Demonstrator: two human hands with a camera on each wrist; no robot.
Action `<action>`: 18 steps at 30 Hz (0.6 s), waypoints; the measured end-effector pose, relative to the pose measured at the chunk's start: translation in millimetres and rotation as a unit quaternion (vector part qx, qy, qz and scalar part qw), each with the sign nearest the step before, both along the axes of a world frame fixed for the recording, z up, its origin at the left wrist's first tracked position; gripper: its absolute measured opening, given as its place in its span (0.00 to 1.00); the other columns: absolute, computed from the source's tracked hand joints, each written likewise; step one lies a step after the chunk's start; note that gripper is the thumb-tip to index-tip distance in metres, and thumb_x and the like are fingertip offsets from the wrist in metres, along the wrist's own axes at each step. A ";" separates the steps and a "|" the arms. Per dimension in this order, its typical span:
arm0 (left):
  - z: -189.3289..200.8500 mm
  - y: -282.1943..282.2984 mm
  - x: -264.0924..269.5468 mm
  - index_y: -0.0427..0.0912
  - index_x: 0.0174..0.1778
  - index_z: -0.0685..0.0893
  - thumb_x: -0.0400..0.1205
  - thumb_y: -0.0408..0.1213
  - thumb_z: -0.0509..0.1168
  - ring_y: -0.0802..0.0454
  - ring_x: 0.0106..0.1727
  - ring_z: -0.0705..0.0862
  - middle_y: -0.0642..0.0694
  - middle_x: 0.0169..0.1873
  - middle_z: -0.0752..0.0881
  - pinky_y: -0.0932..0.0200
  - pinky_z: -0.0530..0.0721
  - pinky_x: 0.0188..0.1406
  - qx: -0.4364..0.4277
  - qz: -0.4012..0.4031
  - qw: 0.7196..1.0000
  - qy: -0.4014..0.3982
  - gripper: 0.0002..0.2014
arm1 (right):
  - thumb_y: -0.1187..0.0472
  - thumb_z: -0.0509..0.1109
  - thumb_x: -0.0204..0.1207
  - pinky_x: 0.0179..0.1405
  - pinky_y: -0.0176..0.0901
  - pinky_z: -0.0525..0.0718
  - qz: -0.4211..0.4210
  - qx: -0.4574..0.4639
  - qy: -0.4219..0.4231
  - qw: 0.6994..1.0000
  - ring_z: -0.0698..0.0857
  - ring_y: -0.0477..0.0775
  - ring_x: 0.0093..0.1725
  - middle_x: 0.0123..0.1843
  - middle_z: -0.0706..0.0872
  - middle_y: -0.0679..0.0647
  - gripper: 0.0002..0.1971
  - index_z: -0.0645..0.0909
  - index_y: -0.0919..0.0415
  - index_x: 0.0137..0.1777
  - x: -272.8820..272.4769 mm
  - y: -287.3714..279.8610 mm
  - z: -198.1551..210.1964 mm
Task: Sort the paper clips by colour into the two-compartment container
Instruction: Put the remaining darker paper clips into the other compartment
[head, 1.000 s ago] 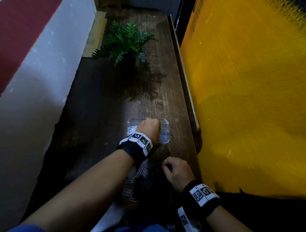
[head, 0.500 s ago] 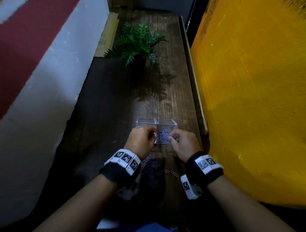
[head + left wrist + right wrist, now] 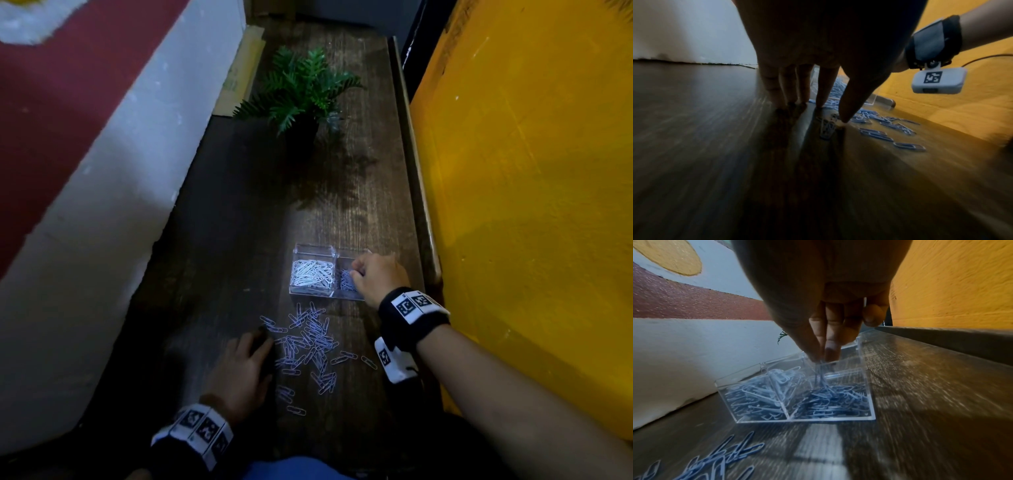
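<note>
A clear two-compartment container [image 3: 314, 248] stands on the dark wooden shelf. White paper clips [image 3: 311, 272] fill its left compartment and blue ones [image 3: 345, 281] its right. My right hand [image 3: 355, 272] hangs over the right compartment; the right wrist view shows thumb and fingers [image 3: 823, 358] pinching a few blue clips [image 3: 821, 376] just above the heap in the container [image 3: 818, 420]. A loose pile of blue clips [image 3: 308, 342] lies in front of the container. My left hand [image 3: 261, 347] is at the pile's left edge, its straight fingers [image 3: 823, 91] touching the wood beside a clip [image 3: 827, 129].
A potted fern [image 3: 301, 92] stands farther back on the shelf. A yellow wall [image 3: 531, 205] and a raised wooden lip [image 3: 416, 192] bound the right side. A white and red wall [image 3: 102, 171] bounds the left. Cardboard [image 3: 239, 75] leans at the far left.
My left hand has drawn back from the container to the left edge of the loose pile. My right hand has gone from the pile up over the right compartment with blue clips.
</note>
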State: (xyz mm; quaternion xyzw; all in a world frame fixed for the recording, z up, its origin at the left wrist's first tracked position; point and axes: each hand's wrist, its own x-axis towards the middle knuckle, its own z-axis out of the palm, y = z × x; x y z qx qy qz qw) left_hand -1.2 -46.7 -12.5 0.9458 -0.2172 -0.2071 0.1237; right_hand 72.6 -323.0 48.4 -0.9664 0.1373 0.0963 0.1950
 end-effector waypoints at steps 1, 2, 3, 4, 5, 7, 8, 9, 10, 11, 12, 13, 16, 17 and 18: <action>-0.3 0.3 -1.7 0.45 0.67 0.81 0.64 0.45 0.79 0.39 0.58 0.82 0.41 0.65 0.80 0.45 0.86 0.51 0.005 -0.003 1.000 0.000 0.34 | 0.54 0.68 0.79 0.50 0.49 0.86 0.001 -0.001 -0.003 1.000 0.86 0.52 0.44 0.44 0.89 0.51 0.07 0.86 0.53 0.49 -1.0 -0.9 0.0; 0.2 -0.4 -2.7 0.45 0.64 0.84 0.60 0.46 0.81 0.39 0.54 0.84 0.40 0.62 0.82 0.46 0.87 0.45 0.008 -0.007 1.000 0.000 0.34 | 0.54 0.68 0.78 0.50 0.48 0.86 0.000 0.000 -0.011 1.000 0.86 0.52 0.44 0.44 0.90 0.51 0.07 0.86 0.53 0.49 -2.7 -1.6 0.5; -0.2 -1.3 -3.4 0.46 0.62 0.85 0.59 0.46 0.82 0.40 0.52 0.85 0.41 0.60 0.83 0.47 0.88 0.43 0.002 -0.016 1.000 -0.008 0.34 | 0.54 0.68 0.78 0.50 0.48 0.85 -0.001 0.006 -0.026 1.000 0.86 0.52 0.44 0.44 0.89 0.50 0.06 0.86 0.53 0.49 -5.3 -2.0 1.2; -1.1 -2.4 -3.7 0.46 0.62 0.85 0.60 0.45 0.81 0.41 0.52 0.85 0.42 0.59 0.83 0.48 0.88 0.43 -0.013 -0.026 1.000 -0.010 0.32 | 0.55 0.68 0.78 0.49 0.47 0.85 -0.001 0.016 -0.046 0.999 0.86 0.50 0.43 0.43 0.89 0.49 0.06 0.86 0.52 0.48 -9.5 -1.5 2.7; -1.4 -3.8 -3.0 0.47 0.62 0.84 0.63 0.44 0.79 0.42 0.53 0.84 0.43 0.60 0.83 0.48 0.88 0.46 -0.037 -0.028 0.999 -0.010 0.29 | 0.55 0.68 0.78 0.47 0.46 0.84 0.002 0.032 -0.071 0.997 0.85 0.48 0.41 0.41 0.88 0.47 0.06 0.85 0.52 0.47 -15.4 0.4 5.0; 0.4 -6.1 1.3 0.46 0.64 0.83 0.70 0.42 0.75 0.44 0.56 0.82 0.45 0.61 0.81 0.49 0.85 0.52 -0.074 -0.011 0.997 -0.009 0.25 | 0.55 0.67 0.79 0.45 0.39 0.81 0.025 0.064 -0.104 0.992 0.83 0.43 0.40 0.40 0.85 0.44 0.06 0.84 0.52 0.47 -30.7 8.1 8.0; 2.4 -7.4 4.8 0.46 0.65 0.82 0.72 0.41 0.73 0.45 0.57 0.81 0.45 0.61 0.80 0.51 0.84 0.53 -0.082 0.003 0.996 -0.015 0.24 | 0.55 0.66 0.80 0.45 0.35 0.79 0.048 0.072 -0.101 0.991 0.81 0.41 0.40 0.41 0.85 0.44 0.06 0.84 0.52 0.47 -39.8 13.2 7.6; 5.2 -9.4 9.7 0.46 0.67 0.81 0.74 0.41 0.72 0.45 0.58 0.80 0.45 0.62 0.80 0.51 0.83 0.55 -0.081 0.015 0.996 -0.021 0.24 | 0.55 0.65 0.81 0.45 0.32 0.78 0.075 0.071 -0.088 0.991 0.80 0.40 0.40 0.42 0.85 0.44 0.06 0.84 0.53 0.49 -48.3 18.3 5.1; 8.6 -11.6 15.2 0.46 0.70 0.78 0.76 0.42 0.69 0.45 0.60 0.78 0.45 0.65 0.78 0.51 0.81 0.57 -0.068 0.024 0.997 -0.024 0.25 | 0.55 0.64 0.81 0.47 0.32 0.78 0.099 0.065 -0.065 0.991 0.78 0.39 0.42 0.45 0.85 0.44 0.07 0.84 0.53 0.51 -56.4 23.2 0.3; 10.4 -14.0 20.8 0.47 0.74 0.75 0.78 0.44 0.66 0.46 0.63 0.76 0.45 0.68 0.75 0.51 0.79 0.61 -0.049 0.028 0.998 -0.024 0.26 | 0.54 0.63 0.82 0.50 0.32 0.77 0.115 0.055 -0.042 0.991 0.78 0.39 0.44 0.47 0.84 0.44 0.09 0.83 0.53 0.55 -63.4 27.0 -6.3; 10.9 -15.7 26.1 0.48 0.77 0.70 0.81 0.46 0.62 0.46 0.66 0.73 0.45 0.71 0.71 0.51 0.76 0.64 -0.026 0.030 0.999 -0.020 0.27 | 0.53 0.62 0.82 0.53 0.32 0.76 0.123 0.047 -0.022 0.991 0.77 0.40 0.48 0.51 0.83 0.44 0.11 0.82 0.52 0.59 -69.2 30.3 -13.8; 11.0 -16.8 30.7 0.50 0.79 0.66 0.82 0.47 0.59 0.46 0.68 0.70 0.46 0.74 0.68 0.51 0.74 0.67 -0.002 0.028 0.999 -0.016 0.27 | 0.52 0.62 0.82 0.56 0.33 0.74 0.126 0.040 -0.004 0.991 0.77 0.41 0.52 0.54 0.82 0.44 0.13 0.80 0.52 0.64 -73.7 33.0 -21.6; 9.2 -18.6 35.6 0.53 0.80 0.62 0.85 0.49 0.54 0.46 0.71 0.66 0.47 0.76 0.63 0.51 0.71 0.69 0.044 -0.004 0.999 -0.003 0.26 | 0.51 0.62 0.82 0.62 0.39 0.75 0.149 0.019 0.040 0.988 0.75 0.46 0.59 0.61 0.77 0.47 0.22 0.68 0.49 0.76 -82.3 40.1 -38.8; 8.0 -18.6 34.6 0.53 0.80 0.63 0.85 0.49 0.53 0.47 0.71 0.66 0.47 0.76 0.64 0.51 0.71 0.69 0.048 -0.015 0.999 -0.002 0.25 | 0.51 0.62 0.82 0.63 0.40 0.75 0.159 0.013 0.047 0.986 0.74 0.47 0.59 0.63 0.75 0.48 0.23 0.67 0.48 0.77 -84.3 42.1 -41.6; 7.3 -18.1 32.3 0.54 0.79 0.63 0.85 0.49 0.53 0.47 0.70 0.66 0.48 0.75 0.64 0.51 0.71 0.68 0.050 -0.023 0.998 0.001 0.24 | 0.51 0.62 0.82 0.63 0.41 0.75 0.170 0.009 0.048 0.984 0.74 0.47 0.60 0.64 0.75 0.49 0.24 0.67 0.48 0.77 -86.7 43.4 -43.7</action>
